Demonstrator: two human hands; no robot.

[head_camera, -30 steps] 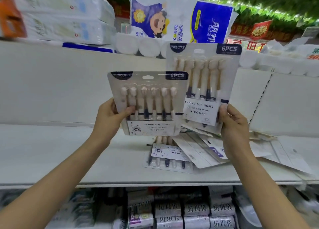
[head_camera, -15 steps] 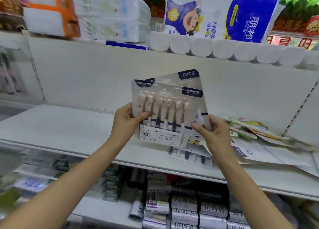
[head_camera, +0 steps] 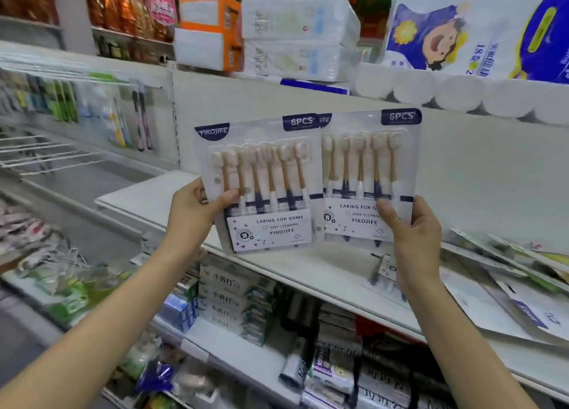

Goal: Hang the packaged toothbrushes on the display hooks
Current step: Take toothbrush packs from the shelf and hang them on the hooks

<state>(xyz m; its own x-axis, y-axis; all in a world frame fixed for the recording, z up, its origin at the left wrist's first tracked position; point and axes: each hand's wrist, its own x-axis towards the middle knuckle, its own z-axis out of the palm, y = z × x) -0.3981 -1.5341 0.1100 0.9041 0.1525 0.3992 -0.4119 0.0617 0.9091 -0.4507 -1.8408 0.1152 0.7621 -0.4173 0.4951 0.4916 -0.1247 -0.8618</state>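
Toothbrush packs are held up side by side: the left pack is pinched by the left hand, the right pack by the right hand. The right pack's left edge is hidden behind the left pack. Display hooks at far left are blurred.

Two six-brush packs upright, overlapping

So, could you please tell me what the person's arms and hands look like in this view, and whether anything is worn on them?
Both forearms are bare up to the frame's edge: no sleeves, gloves, watch or bracelets show. The left hand seems to carry a small ring on one finger, though it is too small to be sure. The right hand shows nothing worn. No markings are visible.
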